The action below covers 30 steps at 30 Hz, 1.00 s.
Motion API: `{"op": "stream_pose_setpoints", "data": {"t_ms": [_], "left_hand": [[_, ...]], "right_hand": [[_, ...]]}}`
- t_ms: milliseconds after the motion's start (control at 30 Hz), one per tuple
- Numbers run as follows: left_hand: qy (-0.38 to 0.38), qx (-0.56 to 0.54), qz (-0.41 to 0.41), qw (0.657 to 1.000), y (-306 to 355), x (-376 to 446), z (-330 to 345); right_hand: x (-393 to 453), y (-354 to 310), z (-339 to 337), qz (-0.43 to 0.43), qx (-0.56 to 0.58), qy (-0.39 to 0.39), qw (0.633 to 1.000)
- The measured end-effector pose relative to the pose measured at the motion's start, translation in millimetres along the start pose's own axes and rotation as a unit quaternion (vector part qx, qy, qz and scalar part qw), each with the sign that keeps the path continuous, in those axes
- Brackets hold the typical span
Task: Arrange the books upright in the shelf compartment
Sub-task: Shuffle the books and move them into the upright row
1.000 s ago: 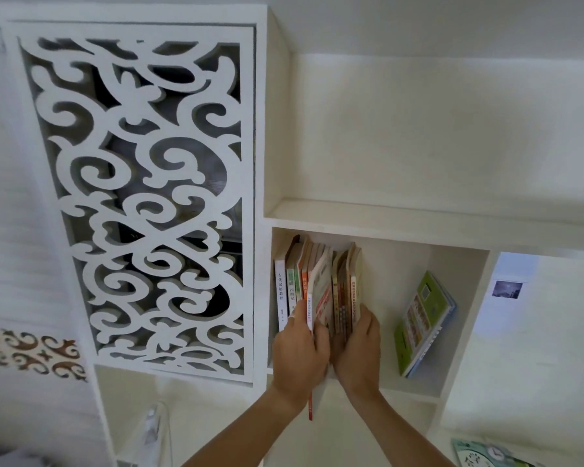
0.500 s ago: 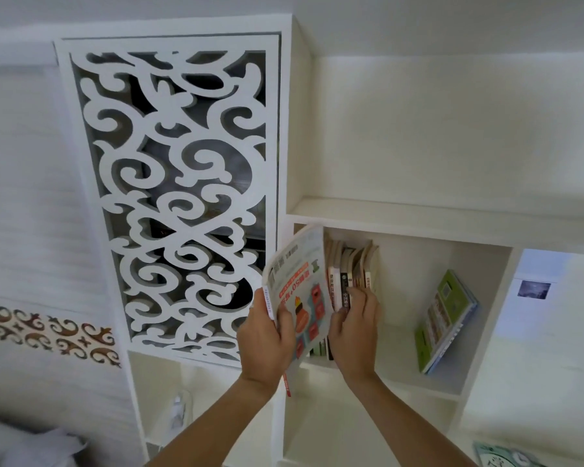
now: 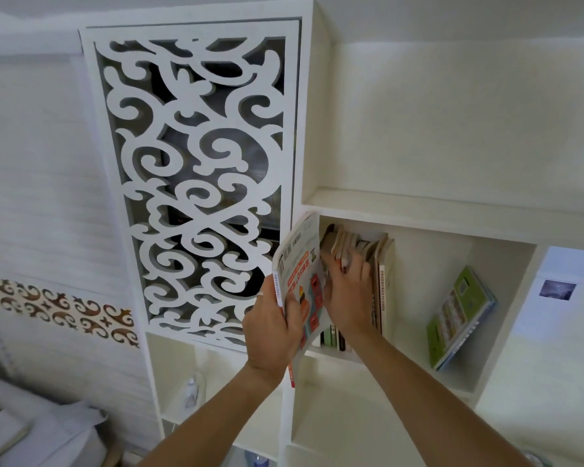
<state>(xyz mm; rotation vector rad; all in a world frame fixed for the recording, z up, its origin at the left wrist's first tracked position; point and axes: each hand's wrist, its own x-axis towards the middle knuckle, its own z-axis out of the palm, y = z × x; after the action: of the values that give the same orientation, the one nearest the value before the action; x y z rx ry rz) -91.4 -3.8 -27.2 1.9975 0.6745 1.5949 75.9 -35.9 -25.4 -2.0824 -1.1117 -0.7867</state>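
Head view. Left hand (image 3: 272,326), clamped on an orange-covered paperback (image 3: 302,281) now pulled out of the row. Right hand (image 3: 346,294), spread, parts the upright books (image 3: 368,261) at one o'clock inside the shelf compartment (image 3: 452,375); reinsertion pending. Green book (image 3: 459,315) leans at three o'clock.
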Motion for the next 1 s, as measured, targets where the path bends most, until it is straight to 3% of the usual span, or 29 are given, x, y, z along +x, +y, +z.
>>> {"op": "stream_pose_setpoints", "data": {"t_ms": [167, 633, 1000], "left_hand": [[-0.004, 0.009, -0.004, 1.000, 0, 0, 4], [-0.008, 0.001, 0.000, 1.000, 3, -4, 0], [-0.053, 0.005, 0.043, 0.998, 20, -20, 54]], "right_hand": [[15, 4, 0, -0.011, -0.034, -0.022, 0.999], [20, 15, 0, 0.002, -0.152, 0.017, 0.988], [16, 19, -1, 0.017, -0.111, 0.009, 0.994]]}}
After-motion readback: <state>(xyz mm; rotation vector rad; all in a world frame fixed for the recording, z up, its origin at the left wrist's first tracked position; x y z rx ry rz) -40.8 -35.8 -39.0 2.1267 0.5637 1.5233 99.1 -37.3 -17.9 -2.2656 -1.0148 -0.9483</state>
